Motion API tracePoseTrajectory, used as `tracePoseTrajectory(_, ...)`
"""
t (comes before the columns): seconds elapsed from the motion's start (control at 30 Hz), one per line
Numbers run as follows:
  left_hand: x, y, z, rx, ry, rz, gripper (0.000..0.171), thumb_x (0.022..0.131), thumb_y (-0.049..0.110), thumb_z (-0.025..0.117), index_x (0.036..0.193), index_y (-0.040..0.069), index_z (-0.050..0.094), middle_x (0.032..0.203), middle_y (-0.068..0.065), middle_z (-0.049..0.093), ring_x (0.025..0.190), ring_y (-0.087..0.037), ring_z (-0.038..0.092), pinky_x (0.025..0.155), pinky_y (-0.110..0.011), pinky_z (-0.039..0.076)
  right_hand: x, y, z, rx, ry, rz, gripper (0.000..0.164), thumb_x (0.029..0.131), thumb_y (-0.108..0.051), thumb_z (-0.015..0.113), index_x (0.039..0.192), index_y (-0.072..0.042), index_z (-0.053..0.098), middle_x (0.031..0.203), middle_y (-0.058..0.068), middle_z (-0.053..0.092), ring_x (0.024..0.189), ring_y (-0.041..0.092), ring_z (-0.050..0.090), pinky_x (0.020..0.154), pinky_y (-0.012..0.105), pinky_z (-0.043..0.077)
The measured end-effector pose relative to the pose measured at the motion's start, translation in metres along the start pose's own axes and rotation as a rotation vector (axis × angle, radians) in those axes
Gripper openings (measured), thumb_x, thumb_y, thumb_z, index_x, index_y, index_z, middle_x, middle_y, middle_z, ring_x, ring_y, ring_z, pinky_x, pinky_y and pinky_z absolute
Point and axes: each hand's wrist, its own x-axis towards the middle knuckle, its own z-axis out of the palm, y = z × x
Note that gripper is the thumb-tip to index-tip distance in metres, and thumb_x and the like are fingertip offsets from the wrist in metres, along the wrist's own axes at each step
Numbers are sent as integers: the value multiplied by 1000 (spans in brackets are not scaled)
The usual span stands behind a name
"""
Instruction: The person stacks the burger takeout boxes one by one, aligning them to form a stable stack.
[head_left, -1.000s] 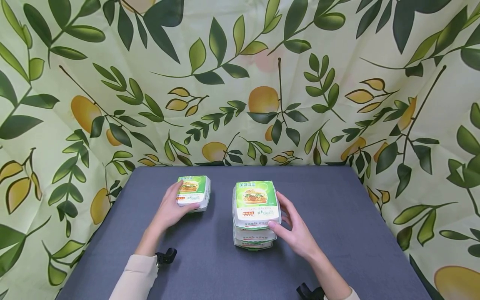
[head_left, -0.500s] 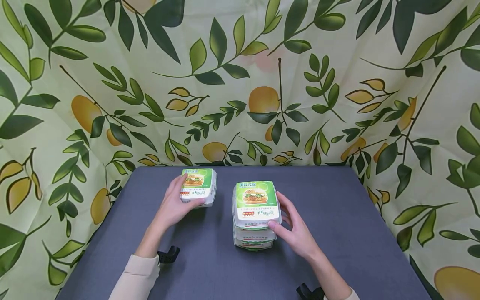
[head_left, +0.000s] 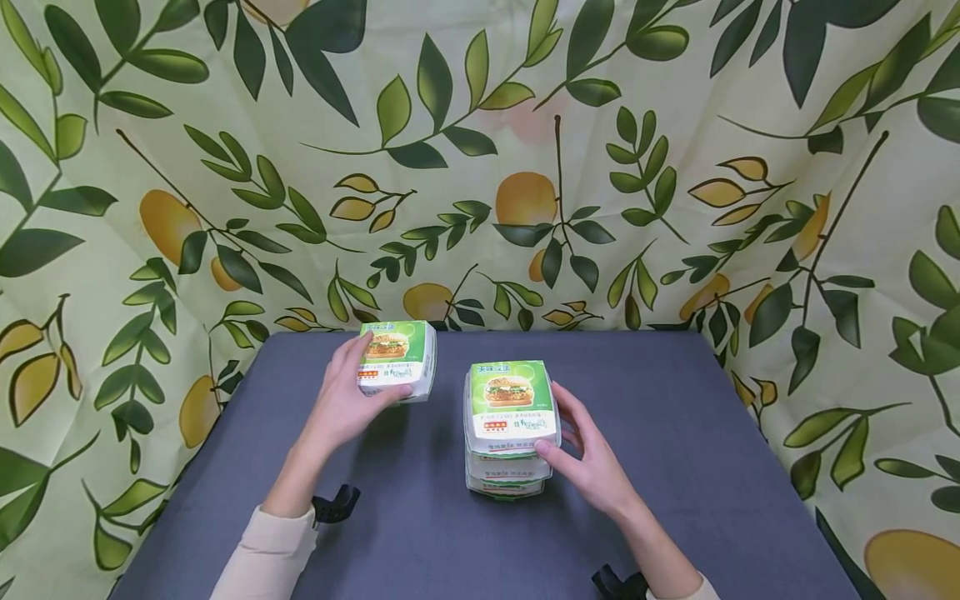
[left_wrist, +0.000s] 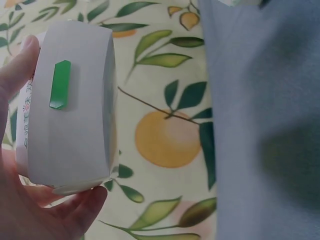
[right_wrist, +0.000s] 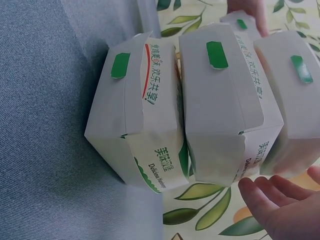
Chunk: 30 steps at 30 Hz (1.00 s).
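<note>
In my left hand [head_left: 341,404] I hold a burger box [head_left: 397,354] with a green lid and a burger picture, lifted off the table. My thumb is along its near side and the fingers at its left; the left wrist view shows its white side [left_wrist: 77,105] with a green tab. Right of it stands a stack of burger boxes [head_left: 513,400], three visible in the right wrist view. My right hand [head_left: 596,467] rests at the stack's right side, thumb at the top box's near corner, fingers relaxed along its side, their tips partly hidden in the head view.
A grey-blue cloth [head_left: 442,542] covers the table. Behind it hangs a curtain [head_left: 465,183] printed with leaves and oranges. Dark camera mounts [head_left: 337,504] sit at both wrists. A gap of table lies between the held box and the stack.
My left hand has lifted its burger box and carried it slightly away from me and to the right. My right hand and the stack have stayed in place.
</note>
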Motion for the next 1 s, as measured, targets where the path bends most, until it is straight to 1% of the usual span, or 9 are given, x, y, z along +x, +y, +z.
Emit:
tracePoseTrajectory(0.2,-1,12,-8,-6,25,14,110,78,59,82,161,13,27,161,-17,25,143,-41,28,108,-64,33,0,0,1,-9,2,8,77,96,-14,68,161,-15,26,159,8,34,140,27,38,107,28,41)
tracePoseTrajectory(0.43,-3,28,-14,-20,44,26,109,78,59,82,161,15,28,163,-16,24,145,-41,27,108,-64,32,0,0,2,-15,8,13,78,96,-15,68,161,-15,26,159,8,35,139,28,38,107,26,41)
tracePoseTrajectory(0.6,-6,40,-15,-52,61,33,108,77,56,84,161,16,29,162,-14,25,145,-38,27,109,-62,33,-1,-1,2,-13,10,5,78,96,-13,68,161,-14,25,158,9,36,138,29,39,107,25,41)
tracePoseTrajectory(0.83,-12,58,-16,-89,84,64,107,76,53,87,160,15,32,160,-13,29,144,-36,29,110,-59,33,-1,-2,1,-13,16,6,77,96,-13,68,161,-13,26,159,10,34,140,24,39,107,22,40)
tracePoseTrajectory(1.0,-12,68,-14,-95,85,87,107,75,53,87,160,16,33,160,-12,31,143,-35,31,110,-59,33,-2,-2,3,-23,17,17,78,97,-14,68,161,-13,25,160,10,33,140,26,38,107,25,41)
